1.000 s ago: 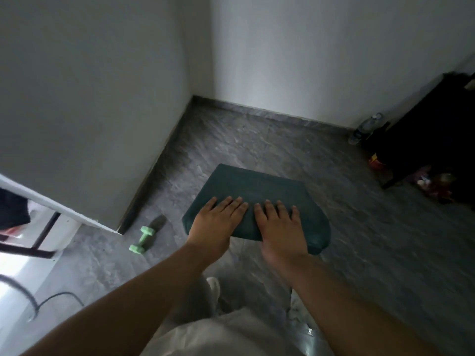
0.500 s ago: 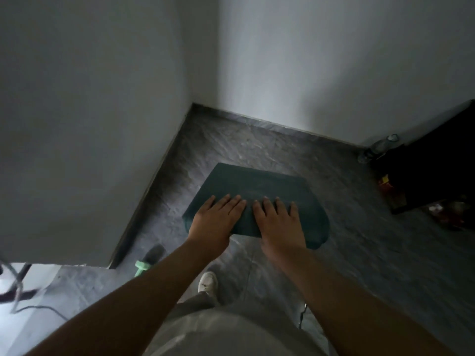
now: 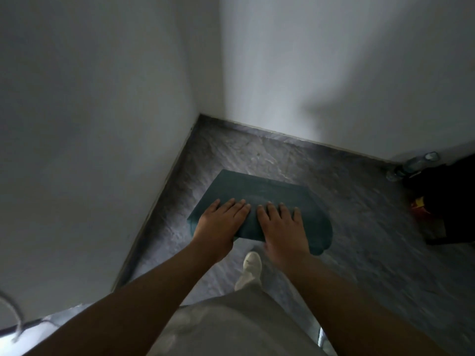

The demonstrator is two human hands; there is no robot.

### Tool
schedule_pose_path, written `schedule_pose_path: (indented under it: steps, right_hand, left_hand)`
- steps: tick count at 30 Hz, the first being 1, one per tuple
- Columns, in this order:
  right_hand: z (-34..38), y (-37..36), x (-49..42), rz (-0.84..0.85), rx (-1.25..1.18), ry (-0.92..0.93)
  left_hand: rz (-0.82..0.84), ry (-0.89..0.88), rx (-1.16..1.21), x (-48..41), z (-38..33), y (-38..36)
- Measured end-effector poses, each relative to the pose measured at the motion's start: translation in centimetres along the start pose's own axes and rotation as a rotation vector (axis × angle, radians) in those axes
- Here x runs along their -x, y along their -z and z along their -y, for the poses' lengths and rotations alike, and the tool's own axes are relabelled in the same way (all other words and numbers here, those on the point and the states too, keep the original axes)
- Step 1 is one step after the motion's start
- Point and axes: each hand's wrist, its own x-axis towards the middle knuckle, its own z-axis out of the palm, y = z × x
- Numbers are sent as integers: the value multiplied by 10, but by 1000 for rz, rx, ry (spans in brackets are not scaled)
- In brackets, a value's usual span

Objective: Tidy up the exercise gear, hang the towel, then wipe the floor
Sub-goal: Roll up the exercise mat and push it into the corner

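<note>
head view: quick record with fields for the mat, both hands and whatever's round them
mat: dark green mat on the floor, near edge looks rolled, flat part runs toward the wall corner
left hand: left hand lies flat on the rolled edge, fingers straight
right hand: right hand lies flat beside it, on the same edge
floor: grey marbled floor
shoe: white shoe just behind the roll
far right: plastic bottle by the wall, dark furniture
</note>
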Motion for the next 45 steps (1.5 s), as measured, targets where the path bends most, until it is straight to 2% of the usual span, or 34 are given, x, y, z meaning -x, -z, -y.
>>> schedule_pose_path:
  steps: [9, 25, 34, 45]
  right_hand:
    - [-38, 57, -135, -22, 50, 77]
    - [12, 85, -413, 70, -11, 63]
    - [-6, 15, -536, 184, -49, 65]
    - [-58, -111, -696, 247, -74, 147]
  left_hand:
    - [-25, 75, -7, -113, 60, 40]
    - [99, 33, 82, -295, 282, 40]
    - [278, 11, 65, -404, 338, -27]
    - [345, 105, 59, -546, 382, -163]
